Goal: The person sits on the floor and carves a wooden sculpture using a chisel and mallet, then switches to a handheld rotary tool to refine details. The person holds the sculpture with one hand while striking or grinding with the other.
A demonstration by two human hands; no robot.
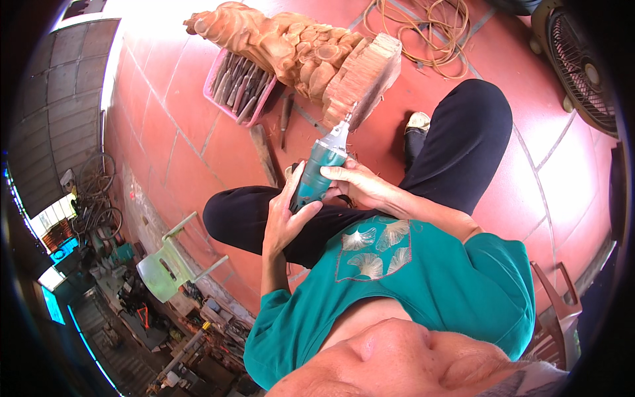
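A teal die grinder (pixel 319 173) with a silver nose lies between my two hands, its tip pointing away from me. My left hand (pixel 288 210) wraps the left side of its body, thumb toward me. From the right, my right hand (pixel 354 181) grips the same tool near its front, thumb on top of the casing. The thin bit reaches the rough, sawn base of a carved wooden sculpture (pixel 307 49), which lies on its side; whether the bit touches the wood I cannot tell. Some of my fingers are hidden under the grinder.
A pink basket (pixel 213 85) of several wood-handled tools stands by the sculpture. A slim tool (pixel 286 120) and a wooden piece (pixel 264 153) lie nearer. An orange hose (pixel 433 40) coils beyond; a fan (pixel 581 69) stands far right. A green chair (pixel 164 272) sits left.
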